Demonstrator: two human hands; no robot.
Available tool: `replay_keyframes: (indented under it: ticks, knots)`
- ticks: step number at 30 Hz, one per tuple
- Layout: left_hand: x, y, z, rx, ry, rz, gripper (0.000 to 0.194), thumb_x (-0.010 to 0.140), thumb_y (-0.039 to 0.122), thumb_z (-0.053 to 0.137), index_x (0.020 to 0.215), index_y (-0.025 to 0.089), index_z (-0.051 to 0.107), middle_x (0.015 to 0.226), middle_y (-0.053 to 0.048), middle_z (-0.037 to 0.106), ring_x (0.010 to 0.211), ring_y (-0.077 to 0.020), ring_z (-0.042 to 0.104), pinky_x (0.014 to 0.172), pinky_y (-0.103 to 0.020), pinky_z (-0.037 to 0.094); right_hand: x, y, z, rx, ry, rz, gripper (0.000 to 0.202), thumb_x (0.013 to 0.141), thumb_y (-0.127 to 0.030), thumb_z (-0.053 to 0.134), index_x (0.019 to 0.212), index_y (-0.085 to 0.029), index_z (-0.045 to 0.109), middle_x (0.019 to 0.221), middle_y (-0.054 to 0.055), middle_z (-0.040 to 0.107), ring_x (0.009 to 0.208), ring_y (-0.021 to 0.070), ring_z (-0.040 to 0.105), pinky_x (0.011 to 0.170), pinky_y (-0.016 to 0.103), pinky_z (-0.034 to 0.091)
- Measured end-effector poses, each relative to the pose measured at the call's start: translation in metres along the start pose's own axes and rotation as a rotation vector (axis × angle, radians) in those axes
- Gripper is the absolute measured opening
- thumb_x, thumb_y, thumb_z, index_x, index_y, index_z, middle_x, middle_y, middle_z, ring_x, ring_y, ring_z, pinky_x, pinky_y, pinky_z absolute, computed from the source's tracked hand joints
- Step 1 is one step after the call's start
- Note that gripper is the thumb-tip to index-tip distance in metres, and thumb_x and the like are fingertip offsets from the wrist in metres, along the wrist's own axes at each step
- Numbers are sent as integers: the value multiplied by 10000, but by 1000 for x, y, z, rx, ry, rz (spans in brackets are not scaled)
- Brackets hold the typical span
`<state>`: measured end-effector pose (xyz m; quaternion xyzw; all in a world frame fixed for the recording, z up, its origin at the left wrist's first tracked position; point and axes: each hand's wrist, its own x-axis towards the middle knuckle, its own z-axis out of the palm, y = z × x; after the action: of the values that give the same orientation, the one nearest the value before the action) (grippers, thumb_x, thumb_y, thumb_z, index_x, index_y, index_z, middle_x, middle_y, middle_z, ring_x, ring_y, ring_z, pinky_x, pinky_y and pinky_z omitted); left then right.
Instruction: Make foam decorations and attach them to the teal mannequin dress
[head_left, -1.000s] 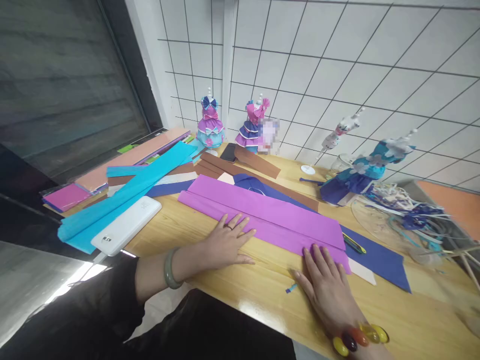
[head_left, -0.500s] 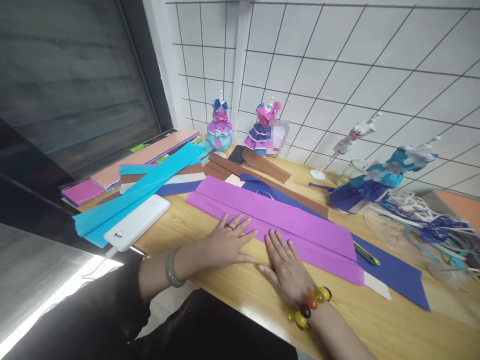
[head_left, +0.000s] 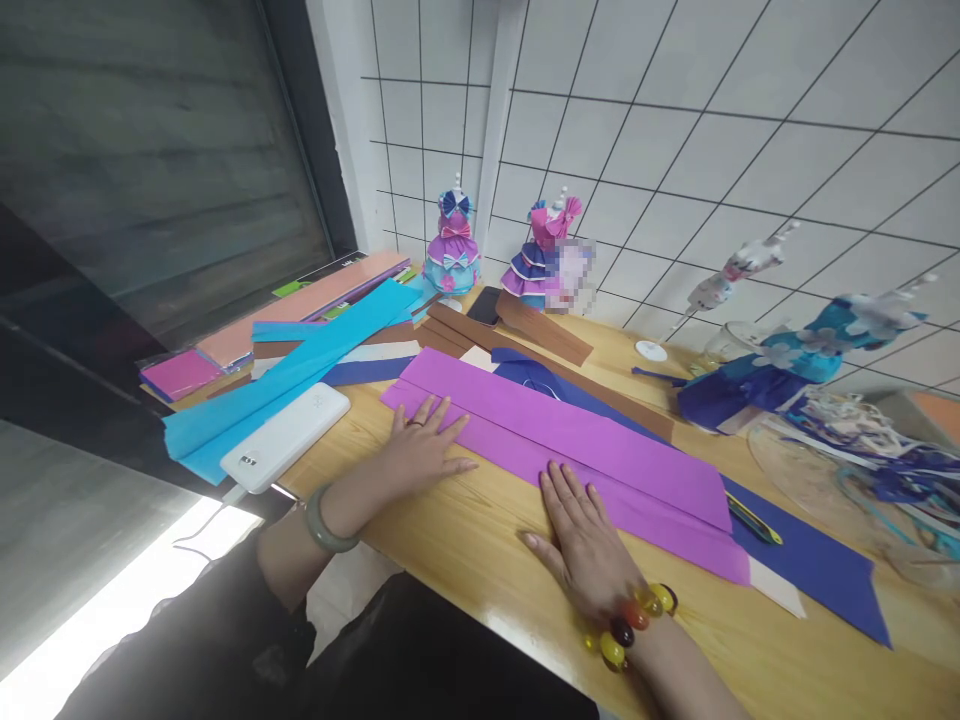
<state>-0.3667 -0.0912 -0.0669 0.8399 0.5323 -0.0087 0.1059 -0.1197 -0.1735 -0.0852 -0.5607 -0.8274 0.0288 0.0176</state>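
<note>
The left hand (head_left: pixel 424 450) lies palm down with its fingers spread, the fingertips on the near edge of a purple sheet of crepe paper (head_left: pixel 600 430) towards its left end, the thumb pointing right over the wooden table (head_left: pixel 487 570). The left wrist bends so that the hand angles up and right from the forearm, which comes out of a black sleeve (head_left: pixel 281 620); a grey-green bangle (head_left: pixel 322 520) rings the wrist.

The right hand (head_left: pixel 592 545) is also flat and palm down, its fingers straight, close together and aimed up and left onto the sheet's near edge by the middle, while the thumb stands out to the left over the wood. A bracelet of large beads (head_left: pixel 636 612) circles this wrist. The two hands are apart, neither closed on anything.

The purple sheet lies slantwise in front of the person, with a fold line along its length. Under and beyond its right end are a dark blue sheet (head_left: pixel 832 580) and a cutter knife (head_left: pixel 754 515). To the left, a white power bank (head_left: pixel 289 435) lies beside a turquoise strip (head_left: pixel 292 380). Brown paper (head_left: pixel 555 335) and a phone (head_left: pixel 484 306) lie farther back, before two small dressed mannequins (head_left: pixel 453 250).
</note>
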Motion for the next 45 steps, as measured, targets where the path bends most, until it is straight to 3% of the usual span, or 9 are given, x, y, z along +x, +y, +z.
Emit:
replay_keyframes:
  ticks: [7, 11, 14, 16, 19, 21, 25, 33, 45]
  knots:
    - [-3, -30, 3, 26, 63, -117, 714, 763, 681, 193, 1367, 303, 150, 1454, -74, 36, 1321, -312, 9, 1011, -539, 76, 0, 1, 3, 12, 28, -7, 739, 826, -582, 273, 1357, -68, 242, 1420, 141, 204, 1318, 255, 82, 1041, 485, 182]
    - [-5, -42, -3, 66, 94, -166, 724, 778, 664, 187, 1371, 247, 175, 1450, -101, 64, 1320, -313, 14, 1010, -528, 110, 0, 0, 2, -2, 14, 1, 742, 825, -589, 261, 1347, -62, 266, 1420, 138, 200, 1317, 257, 94, 1043, 480, 183]
    - [-10, -34, -6, 112, 166, -131, 740, 784, 654, 195, 1369, 202, 199, 1446, -116, 89, 1320, -312, 22, 1023, -515, 87, 0, 0, 1, -4, 14, 6, 746, 821, -596, 260, 1346, -66, 273, 1419, 135, 207, 1316, 257, 100, 1044, 478, 179]
    - [-14, -21, -6, 122, 180, -35, 741, 781, 656, 198, 1365, 201, 217, 1446, -100, 111, 1323, -295, 27, 1043, -480, 70, 0, 0, 2, 2, 22, 4, 744, 820, -595, 267, 1348, -71, 272, 1419, 136, 211, 1317, 256, 97, 1043, 479, 179]
    - [-17, -3, -2, 93, 126, 151, 724, 789, 646, 190, 1369, 213, 198, 1443, -78, 142, 1328, -259, 34, 1060, -430, 67, 0, 0, 2, 7, 25, -3, 740, 824, -586, 269, 1351, -66, 264, 1419, 145, 209, 1317, 259, 97, 1040, 482, 183]
    - [-18, 3, 1, 66, 91, 199, 711, 790, 644, 193, 1365, 226, 212, 1436, -75, 174, 1328, -249, 55, 1061, -418, 69, 0, 1, 3, 6, 27, -6, 738, 826, -582, 269, 1354, -66, 256, 1418, 148, 211, 1318, 259, 96, 1039, 483, 183]
    - [-18, -3, 6, 40, 73, 104, 700, 788, 645, 206, 1359, 240, 230, 1435, -85, 169, 1323, -267, 89, 1050, -437, 92, -1, 1, 4, 9, 49, -9, 726, 828, -578, 274, 1365, -92, 232, 1419, 135, 223, 1321, 248, 87, 1041, 483, 177]
    - [-13, -38, -4, 34, 31, -140, 727, 786, 653, 169, 1368, 218, 200, 1440, -98, 131, 1326, -282, 42, 1024, -503, 75, 0, 0, 3, 10, 22, 4, 751, 818, -598, 268, 1353, -70, 260, 1419, 142, 217, 1319, 253, 94, 1048, 470, 165]
    - [-5, -50, -10, 62, 34, -211, 733, 789, 648, 157, 1365, 197, 211, 1439, -125, 118, 1324, -279, 71, 1011, -508, 104, -1, 0, 3, 27, 26, 12, 738, 823, -591, 259, 1365, -91, 236, 1419, 137, 221, 1320, 247, 88, 1044, 474, 165]
